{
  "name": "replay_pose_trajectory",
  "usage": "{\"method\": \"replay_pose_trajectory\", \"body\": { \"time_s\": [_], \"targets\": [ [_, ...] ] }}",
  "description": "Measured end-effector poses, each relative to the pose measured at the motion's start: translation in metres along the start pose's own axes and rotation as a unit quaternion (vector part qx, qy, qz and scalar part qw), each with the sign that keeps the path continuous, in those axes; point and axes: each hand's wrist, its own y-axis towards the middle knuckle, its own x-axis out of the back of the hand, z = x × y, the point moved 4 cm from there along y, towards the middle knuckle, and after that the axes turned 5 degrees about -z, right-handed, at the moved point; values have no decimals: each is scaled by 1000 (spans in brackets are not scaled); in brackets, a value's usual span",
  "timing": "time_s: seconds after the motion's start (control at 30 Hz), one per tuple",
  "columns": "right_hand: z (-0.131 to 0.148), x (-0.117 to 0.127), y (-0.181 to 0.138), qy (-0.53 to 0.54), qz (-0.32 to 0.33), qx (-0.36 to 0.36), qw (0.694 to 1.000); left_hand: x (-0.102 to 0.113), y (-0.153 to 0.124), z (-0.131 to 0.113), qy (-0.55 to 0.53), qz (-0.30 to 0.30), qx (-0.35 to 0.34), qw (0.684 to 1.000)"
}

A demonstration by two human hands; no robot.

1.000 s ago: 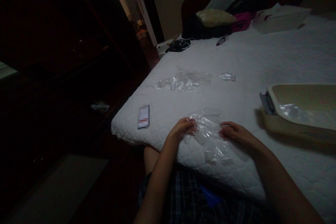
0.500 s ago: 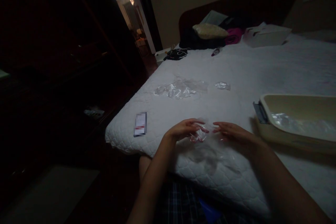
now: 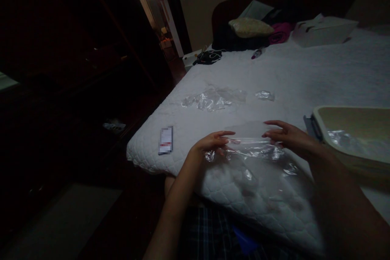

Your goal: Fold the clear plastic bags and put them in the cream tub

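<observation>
A clear plastic bag (image 3: 262,166) is stretched out over the near corner of the white quilted bed (image 3: 304,73). My left hand (image 3: 211,144) pinches its upper left edge. My right hand (image 3: 288,136) pinches its upper right edge, fingers pointing left. The bag hangs down from both hands toward my lap. The room is dim.
A heap of crumpled clear plastic (image 3: 213,98) and a smaller piece (image 3: 264,95) lie further up the bed. A small card or packet (image 3: 166,140) rests near the left edge. A beige tub (image 3: 353,138) holding plastic sits at right. Pillows and a white box (image 3: 323,30) are at the headboard.
My hands were close together half a second ago. They have drawn apart, and the bag is now spread wide between them.
</observation>
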Motion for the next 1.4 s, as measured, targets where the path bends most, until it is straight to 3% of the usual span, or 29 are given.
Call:
{"method": "replay_pose_trajectory", "body": {
  "time_s": [0.13, 0.27, 0.43, 0.53, 0.63, 0.67, 0.73, 0.83, 0.93, 1.13, 1.2, 1.27, 1.4],
  "targets": [
    [-21, -9, 26, 2, -11, -23, 1000, 22, 20, 29, -21, -88, 25, 996],
    [-48, -14, 51, -17, -63, 0, 998, 33, 29, 52, -40, -121, 35, 991],
    [-56, -8, 68, -135, -117, 74, 981, 44, 27, 56, 8, -203, -25, 979],
    [-41, -7, 59, -279, -171, 166, 930, 48, 18, 45, 173, -292, -65, 938],
    [-25, -17, 38, -365, -205, 265, 869, 35, 8, 27, 347, -365, -155, 850],
    [-23, -23, 32, -382, -194, 285, 858, 27, 8, 22, 382, -366, -184, 828],
    [-28, -34, 24, -419, -151, 309, 840, 9, 13, 19, 421, -324, -232, 814],
    [-50, -44, 23, -479, -105, 306, 816, -11, 27, 26, 433, -251, -260, 825],
    [-75, -42, 29, -510, -101, 278, 808, -12, 36, 43, 449, -224, -239, 831],
    [-86, -44, 29, -501, -85, 297, 808, -6, 20, 60, 530, -222, -238, 783],
    [-83, -46, 27, -483, -70, 301, 820, -6, 10, 62, 533, -227, -230, 782],
    [-80, -45, 26, -435, -54, 295, 849, -7, 0, 65, 529, -231, -212, 789],
    [-78, -28, 27, -208, -52, 224, 951, -7, -17, 76, 524, -235, -197, 795]
  ]
}}
